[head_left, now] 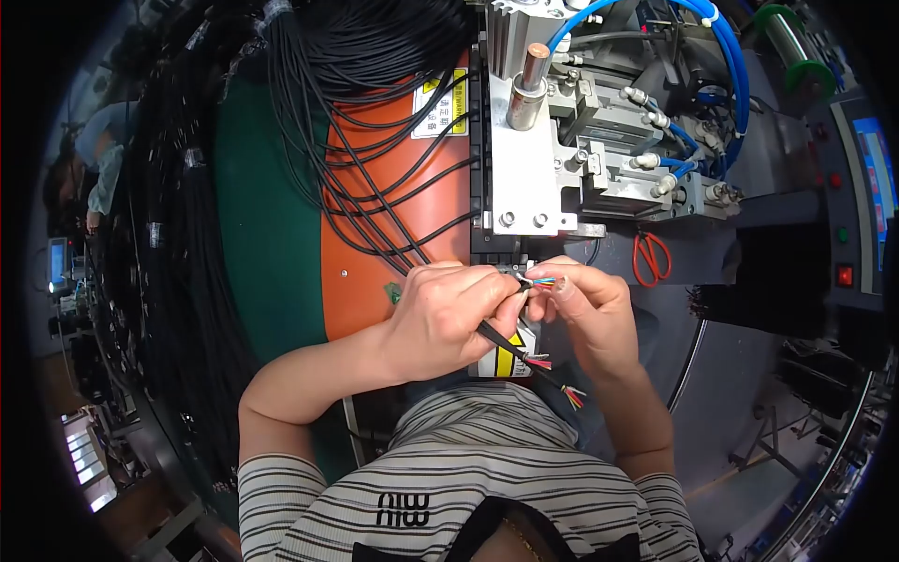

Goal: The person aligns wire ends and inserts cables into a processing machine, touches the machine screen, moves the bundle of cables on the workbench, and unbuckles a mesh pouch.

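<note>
My left hand (454,314) is closed around several black cables, close in front of the machine. Two of the cable ends (538,363) stick out below it, their thin coloured wires fanned out. Between my two hands, another cable end shows blue, white and red wires (541,281). My right hand (588,309) pinches these wires between thumb and fingertips. Just beyond my fingers stands the metal clamp machine (526,187), with black cables running into its left side.
A big bundle of black cables (384,47) lies at the back left over an orange panel (393,178) and green surface (257,206). Red-handled scissors (651,259) lie to the right. Blue air hoses (740,84) arch over the machine. A control box with screen (876,173) stands far right.
</note>
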`<state>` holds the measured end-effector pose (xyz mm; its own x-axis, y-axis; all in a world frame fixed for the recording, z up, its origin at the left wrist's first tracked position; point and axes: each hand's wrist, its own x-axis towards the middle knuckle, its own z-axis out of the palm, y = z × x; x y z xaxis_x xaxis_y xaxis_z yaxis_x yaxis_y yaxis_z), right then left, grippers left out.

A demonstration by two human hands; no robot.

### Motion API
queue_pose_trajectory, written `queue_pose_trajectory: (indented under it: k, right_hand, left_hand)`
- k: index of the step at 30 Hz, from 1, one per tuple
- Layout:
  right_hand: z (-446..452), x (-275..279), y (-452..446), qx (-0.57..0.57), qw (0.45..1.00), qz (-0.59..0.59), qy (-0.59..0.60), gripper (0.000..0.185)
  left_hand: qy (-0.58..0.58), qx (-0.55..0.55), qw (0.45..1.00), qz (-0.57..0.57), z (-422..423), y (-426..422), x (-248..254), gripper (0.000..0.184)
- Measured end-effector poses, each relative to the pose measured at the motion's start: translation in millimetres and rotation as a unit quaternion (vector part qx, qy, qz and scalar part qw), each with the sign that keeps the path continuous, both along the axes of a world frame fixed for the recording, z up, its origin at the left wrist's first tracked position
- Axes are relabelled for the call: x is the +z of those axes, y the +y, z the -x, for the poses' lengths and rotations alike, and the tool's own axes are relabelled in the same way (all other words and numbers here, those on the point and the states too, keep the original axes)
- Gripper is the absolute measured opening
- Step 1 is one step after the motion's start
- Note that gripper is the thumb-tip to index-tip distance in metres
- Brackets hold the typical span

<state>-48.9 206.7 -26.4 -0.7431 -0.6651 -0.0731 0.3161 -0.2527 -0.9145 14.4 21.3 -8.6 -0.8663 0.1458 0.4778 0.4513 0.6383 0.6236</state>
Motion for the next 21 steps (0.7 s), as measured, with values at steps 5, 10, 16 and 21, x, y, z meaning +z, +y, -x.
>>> queue_pose_trajectory:
  k: [5, 10, 16, 21]
  right_hand:
    - [6.9, -0.3, 2.8, 0.040, 0.997, 0.004, -0.061, 0.018]
    - [5.6, 2.9, -2.1, 0.002, 0.998, -0.053, 0.013, 0.013]
    - [1.2, 10.6, -8.5, -0.096, 0.824, -0.232, 0.508, 0.011]
    - [-0.2, 8.1, -9.6, -0.113, 0.819, -0.228, 0.515, 0.013]
  left_hand:
    - [-0.034, -0.012, 0.997, -0.068, 0.9, 0.7, -6.1, 0.009]
    - [-0.076, -0.014, 0.994, -0.083, -1.7, 1.0, -6.0, 0.008]
    - [0.006, 0.013, 1.000, 0.005, -1.6, 6.5, -5.8, 0.008]
    - [-0.003, 0.020, 1.000, -0.007, 0.6, 5.0, -7.2, 0.009]
